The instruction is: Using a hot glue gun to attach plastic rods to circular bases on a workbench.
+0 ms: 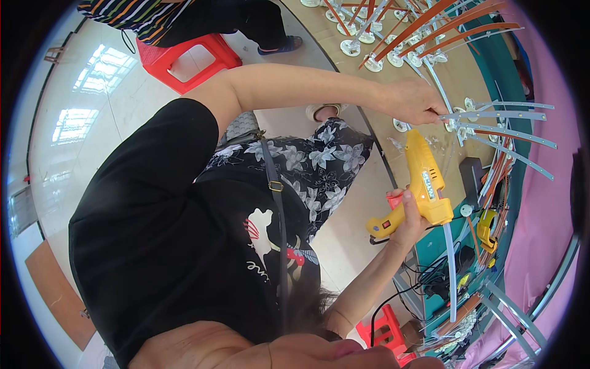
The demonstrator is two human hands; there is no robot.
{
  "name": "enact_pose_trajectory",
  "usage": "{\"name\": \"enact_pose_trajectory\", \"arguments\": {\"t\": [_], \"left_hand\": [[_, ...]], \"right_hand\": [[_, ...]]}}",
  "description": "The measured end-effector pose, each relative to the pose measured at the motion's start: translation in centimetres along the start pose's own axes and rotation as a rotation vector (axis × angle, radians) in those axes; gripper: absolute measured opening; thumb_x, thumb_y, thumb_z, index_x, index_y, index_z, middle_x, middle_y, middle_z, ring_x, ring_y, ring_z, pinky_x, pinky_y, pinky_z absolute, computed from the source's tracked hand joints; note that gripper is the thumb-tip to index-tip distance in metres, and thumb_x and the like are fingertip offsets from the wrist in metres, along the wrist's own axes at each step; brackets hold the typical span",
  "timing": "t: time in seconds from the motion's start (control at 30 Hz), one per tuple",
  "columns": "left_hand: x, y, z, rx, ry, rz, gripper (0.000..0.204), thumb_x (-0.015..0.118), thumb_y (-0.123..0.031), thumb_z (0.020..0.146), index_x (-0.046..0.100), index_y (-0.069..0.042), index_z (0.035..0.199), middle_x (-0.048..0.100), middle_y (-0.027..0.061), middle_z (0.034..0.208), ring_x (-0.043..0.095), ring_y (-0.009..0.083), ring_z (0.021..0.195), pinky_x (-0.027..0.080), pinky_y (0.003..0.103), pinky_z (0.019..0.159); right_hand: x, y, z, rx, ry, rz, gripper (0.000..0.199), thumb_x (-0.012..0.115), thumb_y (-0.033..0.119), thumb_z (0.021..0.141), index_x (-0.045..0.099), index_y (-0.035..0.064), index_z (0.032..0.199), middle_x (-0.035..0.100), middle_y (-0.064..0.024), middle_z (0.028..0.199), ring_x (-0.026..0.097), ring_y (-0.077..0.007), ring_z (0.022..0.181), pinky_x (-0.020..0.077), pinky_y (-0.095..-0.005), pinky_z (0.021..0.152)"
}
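My left hand (424, 104) reaches over the table with its fingers pinched on a thin grey strip (473, 115), near a small clear round base (452, 125). Several pale and brown dotted strips fan out to the right from there. Below it, my right hand (410, 222) is wrapped around the handle of a yellow hot glue gun (425, 184) with a red trigger. The gun's nozzle points up toward the table, a little below my left hand and close to another clear disc (401, 125). A long translucent glue stick (453, 277) sticks out of its rear end.
Clear round bases with brown and grey strips (439, 27) crowd the far table. A black block (471, 177), a yellow tape dispenser (487, 230) and tangled cables (424, 277) lie to the right. Another person sits on a red stool (184, 64); a second red stool (387, 332) stands below.
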State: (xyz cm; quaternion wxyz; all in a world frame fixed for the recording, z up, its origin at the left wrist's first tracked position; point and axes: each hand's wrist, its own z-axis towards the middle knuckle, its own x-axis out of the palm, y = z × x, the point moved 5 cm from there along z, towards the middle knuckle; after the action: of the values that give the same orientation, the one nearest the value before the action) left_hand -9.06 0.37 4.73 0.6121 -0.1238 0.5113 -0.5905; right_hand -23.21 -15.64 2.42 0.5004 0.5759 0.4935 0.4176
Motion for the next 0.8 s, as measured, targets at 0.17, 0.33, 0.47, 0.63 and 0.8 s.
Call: {"name": "enact_pose_trajectory", "arguments": {"t": [0.17, 0.33, 0.47, 0.63, 0.8], "left_hand": [[0.4, 0.2, 0.2, 0.022, -0.014, -0.024, 0.019, 0.058, -0.017, 0.08, 0.065, -0.011, 0.096, 0.058, 0.0092, 0.062, 0.05, 0.0177, 0.052, 0.038, 0.03, 0.051], [0.1, 0.1, 0.1, 0.013, -0.007, -0.03, 0.019, 0.059, -0.017, 0.08, 0.065, -0.011, 0.097, 0.057, 0.0092, 0.061, 0.05, 0.0181, 0.052, 0.038, 0.03, 0.051], [0.1, 0.3, -0.1, 0.007, -0.012, -0.024, 0.019, 0.058, -0.017, 0.08, 0.065, -0.011, 0.097, 0.057, 0.0087, 0.06, 0.049, 0.0173, 0.051, 0.038, 0.03, 0.05], [0.1, -0.2, 0.0, -0.008, 0.0, -0.074, 0.019, 0.058, -0.016, 0.08, 0.065, -0.011, 0.097, 0.055, 0.0079, 0.058, 0.046, 0.0155, 0.048, 0.036, 0.029, 0.048], [-0.2, 0.1, -0.2, -0.029, -0.022, -0.111, 0.017, 0.057, -0.018, 0.076, 0.065, -0.013, 0.091, 0.059, 0.0111, 0.065, 0.055, 0.0263, 0.06, 0.039, 0.036, 0.054]], "right_hand": [[-0.6, -0.5, 0.2, 0.032, 0.009, 0.005, 0.053, 0.062, 0.002, 0.072, 0.035, 0.0018, 0.117, 0.052, -0.0127, 0.083, 0.057, -0.0213, 0.062, 0.0513, -0.0369, 0.058], [-0.1, -0.1, 0.1, 0.032, -0.003, -0.012, 0.053, 0.063, 0.002, 0.071, 0.035, 0.0014, 0.116, 0.052, -0.012, 0.08, 0.055, -0.0202, 0.059, 0.0501, -0.0351, 0.054], [0.6, 0.5, 0.1, 0.02, -0.014, -0.021, 0.039, 0.06, 0.001, 0.072, 0.04, -0.0007, 0.106, 0.052, -0.0111, 0.072, 0.054, -0.0191, 0.056, 0.048, -0.0314, 0.053], [0.9, 1.4, -0.4, -0.029, -0.05, -0.049, 0.026, 0.057, 0.001, 0.073, 0.045, -0.0023, 0.096, 0.053, -0.0103, 0.066, 0.055, -0.0183, 0.054, 0.0468, -0.029, 0.052], [0.7, 1.2, -0.3, 0.027, -0.077, -0.041, 0.03, 0.058, 0.0, 0.073, 0.044, -0.002, 0.1, 0.053, -0.0105, 0.069, 0.055, -0.0189, 0.054, 0.048, -0.0298, 0.053]]}}
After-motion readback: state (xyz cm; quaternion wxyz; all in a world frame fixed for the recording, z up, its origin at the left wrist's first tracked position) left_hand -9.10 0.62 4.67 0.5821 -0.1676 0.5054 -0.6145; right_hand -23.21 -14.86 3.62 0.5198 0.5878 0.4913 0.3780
